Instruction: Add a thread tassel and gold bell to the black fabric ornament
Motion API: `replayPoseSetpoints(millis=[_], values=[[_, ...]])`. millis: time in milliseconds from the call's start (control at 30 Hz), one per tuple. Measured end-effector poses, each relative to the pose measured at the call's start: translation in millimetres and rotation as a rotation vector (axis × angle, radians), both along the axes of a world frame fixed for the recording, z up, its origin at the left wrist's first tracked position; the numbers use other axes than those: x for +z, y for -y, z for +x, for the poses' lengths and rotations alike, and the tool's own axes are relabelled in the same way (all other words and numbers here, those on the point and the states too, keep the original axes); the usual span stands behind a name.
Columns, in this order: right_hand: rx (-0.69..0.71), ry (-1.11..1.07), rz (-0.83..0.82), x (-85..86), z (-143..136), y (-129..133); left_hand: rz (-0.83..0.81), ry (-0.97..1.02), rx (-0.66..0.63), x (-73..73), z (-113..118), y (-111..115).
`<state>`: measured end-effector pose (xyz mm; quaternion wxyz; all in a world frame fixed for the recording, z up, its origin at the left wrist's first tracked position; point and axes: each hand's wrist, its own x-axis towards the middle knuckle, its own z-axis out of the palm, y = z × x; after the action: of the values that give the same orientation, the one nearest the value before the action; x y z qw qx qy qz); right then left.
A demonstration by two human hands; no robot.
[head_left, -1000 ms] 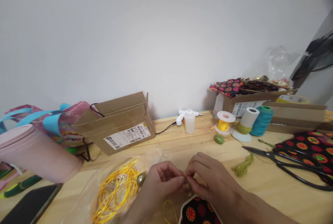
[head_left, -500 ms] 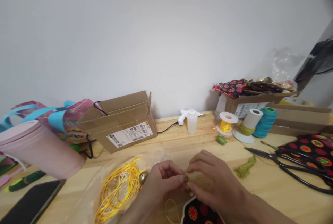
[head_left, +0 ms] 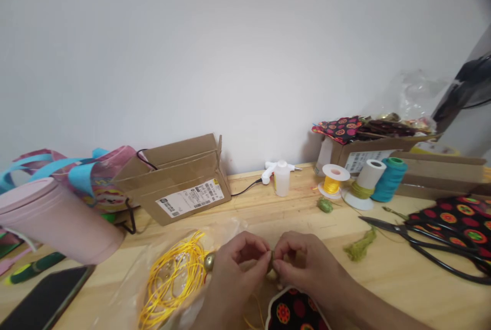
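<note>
My left hand [head_left: 245, 263] and my right hand [head_left: 303, 261] meet at the front centre, fingertips almost touching. Both pinch a small olive-green piece [head_left: 270, 260] between thumb and forefinger; its exact kind is mostly hidden by the fingers. Just below them lies a black patterned fabric piece [head_left: 293, 312] with a pale edge and red-orange flowers. A thin yellow cord [head_left: 258, 314] runs beside it. To the left of my left hand, a brass-coloured bell [head_left: 209, 262] rests by a bundle of yellow cord [head_left: 172, 279] on a clear plastic bag [head_left: 128, 289].
Black scissors [head_left: 422, 245] and a green tassel [head_left: 360, 245] lie right. Behind stand thread spools [head_left: 333, 181], a teal cone [head_left: 389, 180], a white bottle [head_left: 282, 179] and a cardboard box [head_left: 180, 181]. A phone [head_left: 48, 297] and a pink tumbler [head_left: 63, 222] are left.
My right hand has come down and its fingers have drawn into a pinch against my left fingertips. The view has shifted very slightly.
</note>
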<state>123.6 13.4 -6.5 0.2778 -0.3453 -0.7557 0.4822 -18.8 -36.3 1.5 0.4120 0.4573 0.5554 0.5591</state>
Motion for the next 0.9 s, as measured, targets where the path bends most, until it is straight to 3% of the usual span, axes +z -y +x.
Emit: replayPoseSetpoints(millis=[167, 267, 900], values=[[-0.050, 0.054, 0.245, 14.5, 3.0, 0.7, -0.020, 0.063, -0.014, -0.9, 0.7, 1.3], [-0.103, 0.072, 0.308, 17.0, 5.1, -0.4, -0.024, 0.117, -0.010, -0.6, 1.4, 0.1], [-0.160, 0.090, 0.269, 8.4, 2.3, 1.6, -0.053, 0.141, 0.022, -1.4, 1.7, -1.2]])
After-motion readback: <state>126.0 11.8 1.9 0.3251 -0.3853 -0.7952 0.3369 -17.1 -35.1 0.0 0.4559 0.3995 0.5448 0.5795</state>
